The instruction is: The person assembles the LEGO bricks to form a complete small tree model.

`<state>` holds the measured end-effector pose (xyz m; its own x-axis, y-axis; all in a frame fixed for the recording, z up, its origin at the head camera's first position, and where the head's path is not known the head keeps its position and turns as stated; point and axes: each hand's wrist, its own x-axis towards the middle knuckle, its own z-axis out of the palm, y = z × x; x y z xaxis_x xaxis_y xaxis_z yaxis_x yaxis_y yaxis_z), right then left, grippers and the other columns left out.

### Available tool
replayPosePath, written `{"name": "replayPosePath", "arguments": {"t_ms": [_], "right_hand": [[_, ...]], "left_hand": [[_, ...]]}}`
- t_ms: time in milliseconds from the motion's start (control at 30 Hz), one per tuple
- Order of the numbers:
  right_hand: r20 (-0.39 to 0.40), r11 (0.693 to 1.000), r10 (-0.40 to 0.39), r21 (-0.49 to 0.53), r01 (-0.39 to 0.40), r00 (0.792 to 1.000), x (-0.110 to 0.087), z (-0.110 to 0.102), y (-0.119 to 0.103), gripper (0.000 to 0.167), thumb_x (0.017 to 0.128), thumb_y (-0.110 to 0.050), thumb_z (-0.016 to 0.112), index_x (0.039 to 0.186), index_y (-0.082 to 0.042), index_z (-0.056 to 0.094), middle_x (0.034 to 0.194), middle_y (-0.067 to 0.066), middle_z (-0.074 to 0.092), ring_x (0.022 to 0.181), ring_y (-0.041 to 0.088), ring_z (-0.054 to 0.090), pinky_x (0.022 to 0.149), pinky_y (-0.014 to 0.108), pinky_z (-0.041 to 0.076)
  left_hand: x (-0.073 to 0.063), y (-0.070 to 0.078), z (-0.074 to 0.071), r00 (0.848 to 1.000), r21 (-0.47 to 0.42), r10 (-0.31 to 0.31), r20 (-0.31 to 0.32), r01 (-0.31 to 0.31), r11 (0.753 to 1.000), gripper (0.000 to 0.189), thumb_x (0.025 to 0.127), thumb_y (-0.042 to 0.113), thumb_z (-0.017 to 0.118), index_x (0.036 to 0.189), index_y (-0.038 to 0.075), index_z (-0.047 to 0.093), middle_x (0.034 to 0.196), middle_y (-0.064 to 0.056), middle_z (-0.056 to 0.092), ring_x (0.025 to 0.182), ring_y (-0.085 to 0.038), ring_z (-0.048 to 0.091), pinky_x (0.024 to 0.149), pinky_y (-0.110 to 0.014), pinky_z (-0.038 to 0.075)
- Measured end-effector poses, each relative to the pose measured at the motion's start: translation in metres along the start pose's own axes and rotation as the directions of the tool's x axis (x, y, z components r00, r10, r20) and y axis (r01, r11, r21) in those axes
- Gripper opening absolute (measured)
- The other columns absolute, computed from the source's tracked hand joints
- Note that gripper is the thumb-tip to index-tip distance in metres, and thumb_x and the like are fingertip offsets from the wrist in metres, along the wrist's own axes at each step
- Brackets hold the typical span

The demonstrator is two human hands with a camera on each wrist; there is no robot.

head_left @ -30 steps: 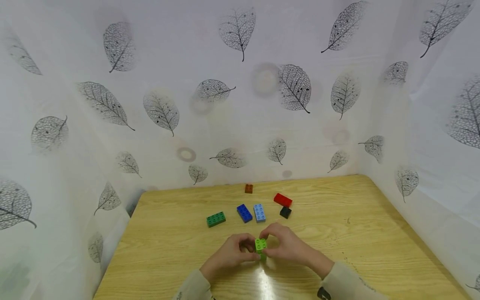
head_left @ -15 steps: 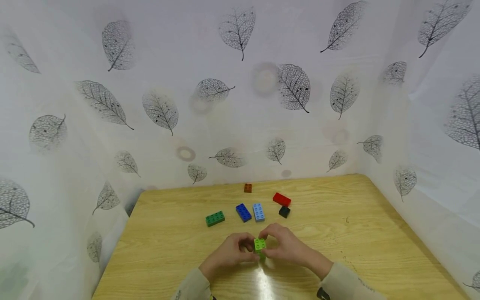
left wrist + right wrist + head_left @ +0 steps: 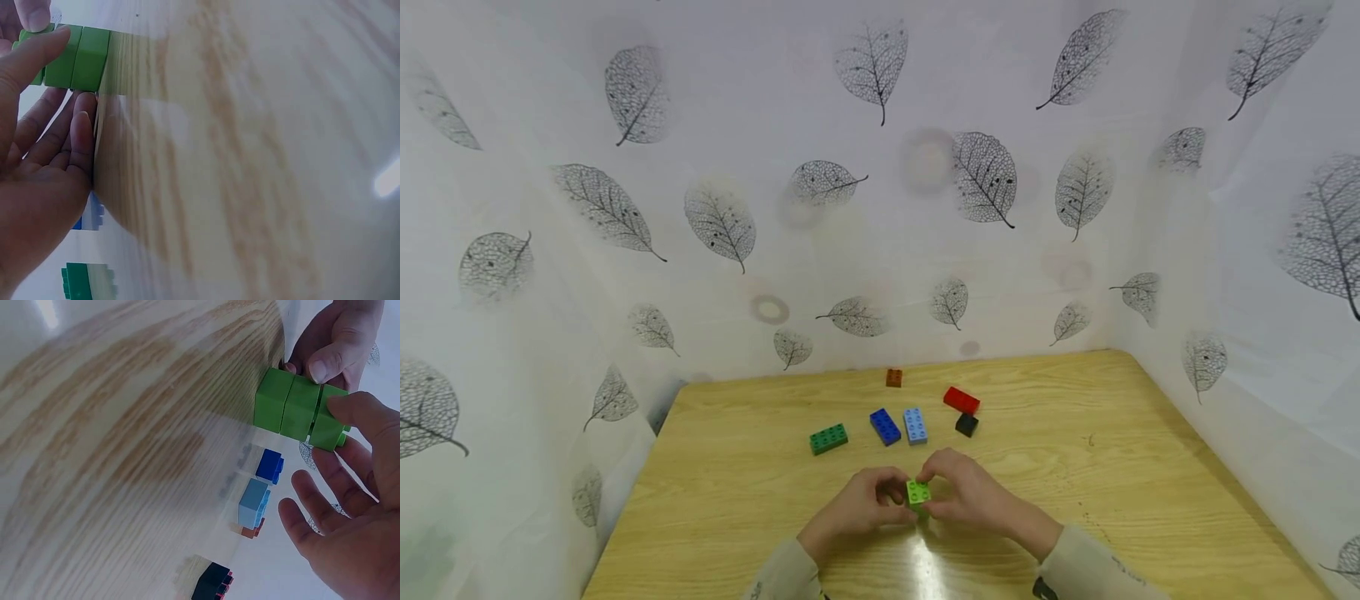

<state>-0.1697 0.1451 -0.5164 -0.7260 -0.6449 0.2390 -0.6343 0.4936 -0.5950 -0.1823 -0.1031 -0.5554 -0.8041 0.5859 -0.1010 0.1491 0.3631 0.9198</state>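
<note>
A short tower of three green toy building bricks (image 3: 300, 406) stands upright on the table between both hands. The top brick (image 3: 326, 425) is lime green with studs facing up, and a thin dark gap shows between it and the middle brick. My right hand (image 3: 973, 496) pinches this top brick between thumb and a forefinger, its other fingers spread apart. My left hand (image 3: 865, 504) holds the lower bricks from the other side, its thumb against the middle brick. In the left wrist view the left fingers lie beside the bottom brick (image 3: 90, 59), near the tabletop.
Behind the hands lie a dark green brick (image 3: 828, 439), a blue brick (image 3: 885, 427), a light blue brick (image 3: 915, 426), a black brick (image 3: 967, 424) and a red brick (image 3: 962, 400). A small brown brick (image 3: 894, 378) sits near the back edge. A leaf-patterned curtain (image 3: 880, 233) surrounds the wooden table (image 3: 715, 517).
Both hands stay around the green tower in nearly the same pose. The whole head view has shifted by a small amount. The loose bricks have not been moved.
</note>
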Motion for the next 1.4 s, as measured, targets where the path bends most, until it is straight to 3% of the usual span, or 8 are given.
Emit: {"name": "replayPosePath", "arguments": {"t_ms": [400, 733, 1033, 1200, 1400], "right_hand": [[0.05, 0.997, 0.071, 0.032, -0.073, 0.996, 0.002, -0.001, 0.001, 0.024, 0.09, -0.021, 0.084, 0.11, -0.017, 0.071, 0.114, -0.004, 0.07, 0.111, 0.015, 0.065, 0.097, 0.036, 0.056], [0.025, 0.99, 0.069, 0.12, -0.072, 0.997, 0.0, 0.004, 0.008, 0.026, 0.09, -0.018, 0.084, 0.112, -0.017, 0.071, 0.116, -0.003, 0.073, 0.112, 0.016, 0.067, 0.098, 0.037, 0.056], [0.014, 0.99, 0.1, 0.098, -0.101, 0.995, -0.002, 0.004, 0.002, 0.027, 0.089, -0.017, 0.085, 0.111, -0.016, 0.071, 0.114, -0.003, 0.073, 0.11, 0.017, 0.068, 0.096, 0.04, 0.058], [0.033, 0.969, 0.151, 0.195, -0.155, 0.988, -0.003, 0.005, 0.004, 0.029, 0.093, -0.024, 0.082, 0.119, -0.018, 0.07, 0.117, -0.004, 0.072, 0.11, 0.014, 0.067, 0.093, 0.042, 0.059], [0.049, 0.949, 0.188, 0.248, -0.195, 0.981, -0.005, 0.011, 0.009, 0.036, 0.095, -0.033, 0.08, 0.127, -0.02, 0.071, 0.12, -0.005, 0.071, 0.108, 0.007, 0.064, 0.09, 0.033, 0.058]], "left_hand": [[0.0, -0.001, 0.001, 1.0, -0.003, -0.008, 0.002, 0.008, 1.0, 0.029, 0.092, 0.026, 0.084, 0.119, 0.024, 0.074, 0.104, 0.009, 0.072, 0.093, -0.007, 0.065, 0.078, -0.021, 0.051], [0.0, 0.001, 0.001, 1.0, -0.003, -0.019, -0.008, 0.019, 1.0, 0.03, 0.091, 0.026, 0.084, 0.119, 0.025, 0.074, 0.104, 0.008, 0.072, 0.093, -0.008, 0.065, 0.078, -0.022, 0.051], [-0.001, 0.002, 0.002, 1.0, -0.024, -0.028, -0.001, 0.028, 0.999, 0.028, 0.091, 0.025, 0.084, 0.117, 0.026, 0.074, 0.106, 0.008, 0.073, 0.095, -0.009, 0.065, 0.08, -0.022, 0.051], [-0.001, 0.003, 0.002, 1.0, -0.023, -0.023, -0.018, 0.023, 0.999, 0.027, 0.091, 0.025, 0.084, 0.116, 0.025, 0.075, 0.104, 0.007, 0.073, 0.092, -0.009, 0.065, 0.077, -0.022, 0.05], [-0.003, 0.003, 0.001, 0.999, -0.029, -0.031, -0.01, 0.031, 0.999, 0.027, 0.091, 0.027, 0.084, 0.117, 0.025, 0.075, 0.104, 0.008, 0.072, 0.092, -0.008, 0.065, 0.079, -0.022, 0.05]]}}
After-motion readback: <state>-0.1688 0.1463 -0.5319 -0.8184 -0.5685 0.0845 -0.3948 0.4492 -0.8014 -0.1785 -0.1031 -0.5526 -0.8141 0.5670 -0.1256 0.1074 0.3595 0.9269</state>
